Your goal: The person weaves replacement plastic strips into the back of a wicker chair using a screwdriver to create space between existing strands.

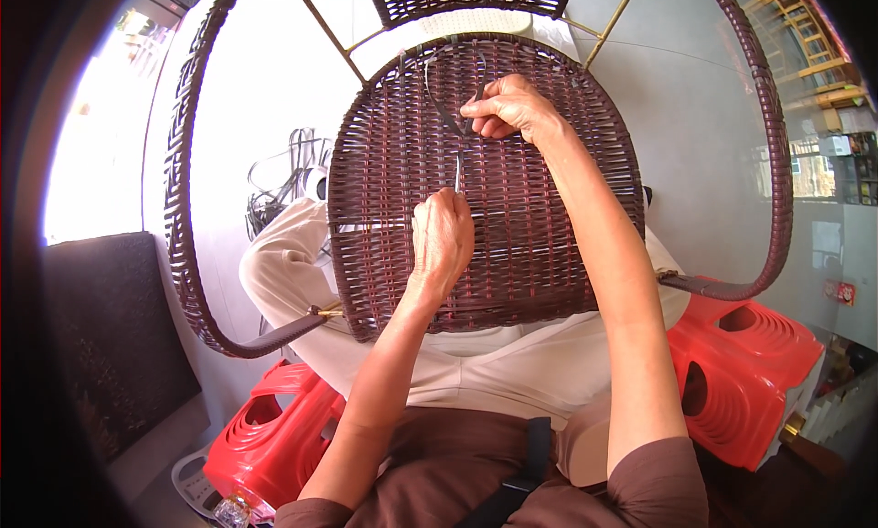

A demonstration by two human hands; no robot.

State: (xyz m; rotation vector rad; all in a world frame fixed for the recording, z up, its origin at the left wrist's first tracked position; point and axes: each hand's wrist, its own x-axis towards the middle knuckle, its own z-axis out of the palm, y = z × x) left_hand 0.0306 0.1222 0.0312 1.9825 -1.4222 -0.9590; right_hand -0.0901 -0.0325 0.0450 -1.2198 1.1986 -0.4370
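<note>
A brown woven chair seat of dark and reddish strips lies across my lap. My left hand is closed in a fist over its middle, holding a thin tool with a metal shaft that points away from me; its handle is hidden in my fingers. Farther up, my right hand pinches a dark flat weaving strip. From those fingertips the strip bends into a loop over the far part of the weave. Where its end enters the weave is too small to tell.
Wrapped armrest hoops curve round both sides of the seat, and a woven backrest stands beyond it. Loose strips lie on the floor at left. Red plastic stools stand at my left and right. A dark panel is far left.
</note>
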